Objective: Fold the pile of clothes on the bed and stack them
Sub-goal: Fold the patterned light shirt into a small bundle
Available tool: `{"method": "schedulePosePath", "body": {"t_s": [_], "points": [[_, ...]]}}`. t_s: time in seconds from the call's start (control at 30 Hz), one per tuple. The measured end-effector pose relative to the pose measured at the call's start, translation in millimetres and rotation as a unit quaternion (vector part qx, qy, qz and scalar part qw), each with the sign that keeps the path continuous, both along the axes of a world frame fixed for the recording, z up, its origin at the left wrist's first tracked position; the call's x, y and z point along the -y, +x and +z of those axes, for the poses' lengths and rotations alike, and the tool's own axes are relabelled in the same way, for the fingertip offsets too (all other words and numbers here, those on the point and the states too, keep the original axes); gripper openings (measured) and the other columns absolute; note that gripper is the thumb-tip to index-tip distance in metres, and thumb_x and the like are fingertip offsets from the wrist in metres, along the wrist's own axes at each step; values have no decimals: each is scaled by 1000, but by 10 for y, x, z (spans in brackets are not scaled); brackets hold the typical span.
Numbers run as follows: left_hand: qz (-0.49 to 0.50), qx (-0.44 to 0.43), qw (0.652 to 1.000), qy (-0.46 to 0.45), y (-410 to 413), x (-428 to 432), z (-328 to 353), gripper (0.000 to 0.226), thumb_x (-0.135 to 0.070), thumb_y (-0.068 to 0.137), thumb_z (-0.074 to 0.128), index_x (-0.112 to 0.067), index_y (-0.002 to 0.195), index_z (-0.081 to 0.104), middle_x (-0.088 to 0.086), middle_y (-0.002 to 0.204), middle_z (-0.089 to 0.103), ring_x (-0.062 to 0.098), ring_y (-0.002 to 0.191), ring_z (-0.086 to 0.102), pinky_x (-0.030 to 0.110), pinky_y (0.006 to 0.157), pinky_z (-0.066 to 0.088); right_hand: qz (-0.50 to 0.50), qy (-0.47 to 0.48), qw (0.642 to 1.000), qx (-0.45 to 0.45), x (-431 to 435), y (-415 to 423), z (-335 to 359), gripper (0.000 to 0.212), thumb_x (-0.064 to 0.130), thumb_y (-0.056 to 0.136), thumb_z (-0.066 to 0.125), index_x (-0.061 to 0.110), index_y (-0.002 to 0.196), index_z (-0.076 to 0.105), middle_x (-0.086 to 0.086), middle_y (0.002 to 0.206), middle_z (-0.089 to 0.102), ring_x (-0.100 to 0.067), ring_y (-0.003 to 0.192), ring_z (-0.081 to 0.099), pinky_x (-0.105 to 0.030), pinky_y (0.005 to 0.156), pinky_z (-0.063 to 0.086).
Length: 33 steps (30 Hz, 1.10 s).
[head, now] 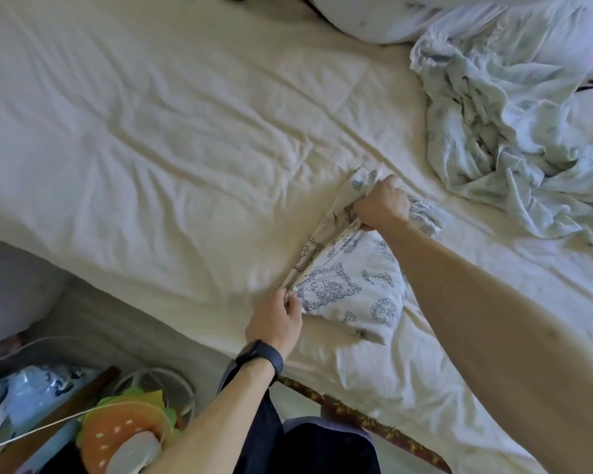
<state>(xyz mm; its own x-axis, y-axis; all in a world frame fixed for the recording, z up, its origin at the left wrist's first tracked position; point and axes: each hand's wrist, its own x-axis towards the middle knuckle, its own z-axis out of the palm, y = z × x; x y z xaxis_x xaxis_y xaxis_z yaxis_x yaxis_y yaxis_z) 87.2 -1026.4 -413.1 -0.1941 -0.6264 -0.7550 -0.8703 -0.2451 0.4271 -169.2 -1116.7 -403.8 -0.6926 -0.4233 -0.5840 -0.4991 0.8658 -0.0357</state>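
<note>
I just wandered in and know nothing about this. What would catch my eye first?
Two bare hands stretch a printed garment taut near the front edge of the bed. The left hand pinches its near corner and the right hand grips its bunched far end. At the upper right lies a crumpled pale-blue pile of clothes.

Both forearms are shown bare to the edge of the view. A broad black band (pixel 259 359), matte and smooth like a watch strap, is worn at the wrist of the left hand (pixel 274 323). Near-black clothing (pixel 322 449) is seen at the bottom, under the left forearm, edged along its top by a greyish-blue strip.
</note>
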Motion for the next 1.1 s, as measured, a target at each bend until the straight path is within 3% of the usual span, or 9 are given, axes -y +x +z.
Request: {"method": "schedulePosePath", "body": {"t_s": [0.17, 0.27, 0.37, 0.47, 0.57, 0.67, 0.8, 0.97, 1.1], "points": [[-43, 22, 999, 10, -7, 183, 9, 21, -45, 101, 39, -29, 95, 52, -7, 83, 65, 24, 78, 64, 36, 69, 53, -171, -79, 974, 124, 152, 6, 115, 33, 21, 94, 58, 2, 117, 44, -15, 114, 61, -34, 100, 68, -47, 89, 59], [-72, 5, 997, -37, -52, 265, 65, 19, -43, 96, 50, -29, 109, 52, -9, 99, 61, 19, 90, 62, 33, 68, 51, -332, -249, 884, 214, 4, 79, 333, 57, 28, 91, 70, 9, 136, 42, -8, 110, 64, -25, 94, 73, -40, 83, 63], [-89, -49, 987, -124, -235, 411, 112, 36, -37, 91, 62, -19, 121, 56, 1, 116, 55, 24, 104, 56, 39, 79, 52, -374, -338, 847, 168, -491, 204, 449, 36, 26, 93, 67, 18, 124, 52, -1, 106, 69, -17, 86, 75, -39, 82, 61], [-65, -83, 983, -148, -673, 735, 73, 38, -36, 90, 65, -14, 120, 57, 8, 119, 56, 29, 107, 54, 40, 84, 49, -382, -314, 867, 61, -1117, 383, 425, 26, 32, 93, 67, 26, 116, 56, 8, 105, 68, 0, 91, 68, -39, 90, 56], [-53, -105, 988, -97, -1228, 1111, -75, 38, -44, 93, 61, -17, 119, 56, 3, 115, 58, 24, 104, 58, 36, 87, 51, -368, -262, 892, 4, -1624, 538, 276, 39, 34, 94, 65, 18, 128, 55, 1, 122, 60, -14, 114, 58, -35, 98, 46], [-106, -114, 981, -114, -1634, 1388, -235, 26, -38, 98, 57, -18, 113, 65, 0, 108, 65, 22, 99, 63, 29, 81, 48, -377, -219, 900, 25, -1885, 574, 95, 61, 41, 92, 69, 10, 140, 48, -6, 132, 52, -24, 123, 52, -42, 104, 44], [-127, -157, 965, -167, -1835, 1495, -347, 11, -29, 95, 61, -24, 101, 69, -6, 98, 70, 14, 90, 65, 24, 79, 48, -399, -220, 886, 81, -2041, 623, -35, 70, 54, 84, 76, 15, 135, 48, 2, 119, 53, -19, 113, 55, -38, 98, 48], [-140, -115, 975, -132, -1983, 1472, -375, 16, -41, 94, 57, -28, 102, 65, -10, 99, 65, 12, 92, 58, 21, 78, 39, -504, -233, 816, 163, -2309, 811, -20, 58, 70, 76, 75, 32, 113, 51, 11, 108, 65, 3, 89, 65, -21, 73, 49], [-165, -63, 972, -154, -2147, 1442, -303, 11, -36, 98, 57, -27, 98, 63, -9, 95, 63, 19, 100, 62, 24, 80, 41, -546, -234, 763, 256, -2515, 949, -74, 49, 64, 80, 76, 28, 111, 63, 10, 104, 74, -3, 93, 70, -33, 83, 57]]}}
